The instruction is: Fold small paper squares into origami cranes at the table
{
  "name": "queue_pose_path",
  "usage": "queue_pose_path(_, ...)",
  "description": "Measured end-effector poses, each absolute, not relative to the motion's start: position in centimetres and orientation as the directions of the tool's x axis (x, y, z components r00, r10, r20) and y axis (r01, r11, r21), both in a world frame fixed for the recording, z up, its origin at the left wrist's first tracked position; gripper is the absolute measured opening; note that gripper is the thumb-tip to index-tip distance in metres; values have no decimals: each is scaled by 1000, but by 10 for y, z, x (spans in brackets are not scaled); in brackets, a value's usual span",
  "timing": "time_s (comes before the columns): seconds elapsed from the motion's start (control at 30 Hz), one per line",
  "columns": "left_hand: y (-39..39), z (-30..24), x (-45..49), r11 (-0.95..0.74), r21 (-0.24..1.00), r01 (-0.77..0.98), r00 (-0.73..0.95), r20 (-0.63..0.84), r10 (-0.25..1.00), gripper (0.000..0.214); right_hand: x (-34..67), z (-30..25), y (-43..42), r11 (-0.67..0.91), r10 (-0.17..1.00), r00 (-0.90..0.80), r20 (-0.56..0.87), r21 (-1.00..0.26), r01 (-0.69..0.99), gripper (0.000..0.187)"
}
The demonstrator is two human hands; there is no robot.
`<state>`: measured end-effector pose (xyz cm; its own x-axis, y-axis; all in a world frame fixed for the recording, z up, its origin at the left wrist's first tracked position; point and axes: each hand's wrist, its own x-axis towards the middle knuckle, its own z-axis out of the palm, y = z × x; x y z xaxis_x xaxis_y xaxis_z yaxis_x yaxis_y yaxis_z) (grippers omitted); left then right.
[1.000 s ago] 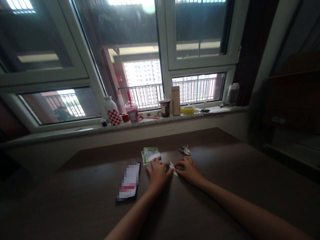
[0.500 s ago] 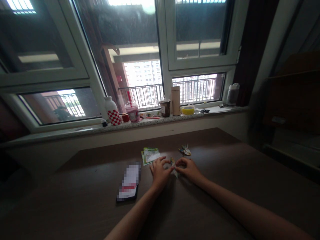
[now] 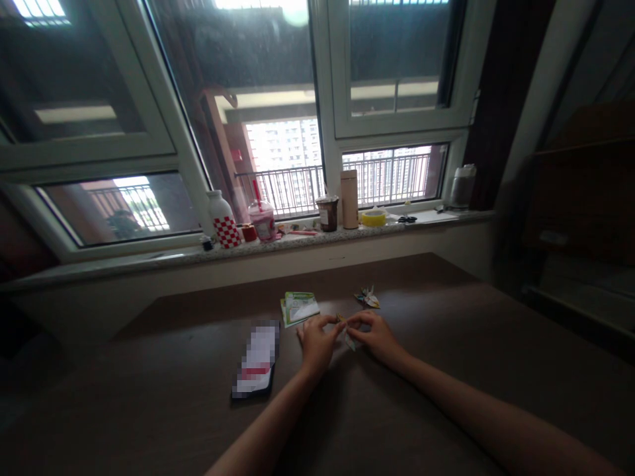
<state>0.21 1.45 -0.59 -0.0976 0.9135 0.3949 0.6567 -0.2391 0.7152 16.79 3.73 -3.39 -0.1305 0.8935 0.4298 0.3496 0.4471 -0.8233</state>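
My left hand (image 3: 316, 343) and my right hand (image 3: 376, 335) meet over the dark brown table (image 3: 446, 370), fingertips pinched together on a small folded piece of patterned paper (image 3: 347, 336). The paper is mostly hidden between the fingers. Just beyond my left hand lies a small stack of green and white paper sheets (image 3: 298, 307). A finished folded paper figure (image 3: 368, 298) rests on the table behind my right hand. A phone (image 3: 256, 360) lies flat to the left of my left hand.
The stone windowsill (image 3: 149, 259) beyond the table carries a red-checked white bottle (image 3: 223, 220), a pink cup with a straw (image 3: 262, 219), a dark cup (image 3: 327, 213), a tall beige flask (image 3: 349, 199), a yellow tape roll (image 3: 373, 217) and a jar (image 3: 462, 186). A dark shelf unit (image 3: 580, 198) stands at right.
Both hands drew closer together and lifted the small paper off the table surface; the fingertips now pinch it between them. Everything else stayed in place.
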Motion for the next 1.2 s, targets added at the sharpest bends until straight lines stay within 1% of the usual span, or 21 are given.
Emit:
queue_pose_path(0.1, 15, -6, 3, -276, 806, 524, -97, 378, 921, 26, 168, -34, 38, 449, 893, -138, 429, -822, 351, 15)
queue_pose_path(0.17, 16, -6, 4, -273, 834, 480, -99, 360, 928, 25, 168, -34, 38, 454, 890, -145, 431, -821, 345, 16)
queue_pose_path(0.43, 21, -11, 2, -255, 844, 472, -104, 340, 935, 22, 169, -34, 39, 453, 891, -164, 423, -826, 336, 17)
queue_pose_path(0.73, 25, -12, -1, -250, 888, 385, -146, 326, 934, 25, 169, -33, 40, 465, 885, -150, 441, -830, 308, 18)
queue_pose_path(0.97, 22, -6, -3, -241, 911, 336, -126, 297, 946, 28, 170, -32, 38, 468, 883, -169, 437, -832, 296, 16)
queue_pose_path(1.2, 25, -4, -3, -260, 905, 337, -116, 313, 942, 22, 171, -35, 40, 476, 879, -165, 447, -835, 275, 18)
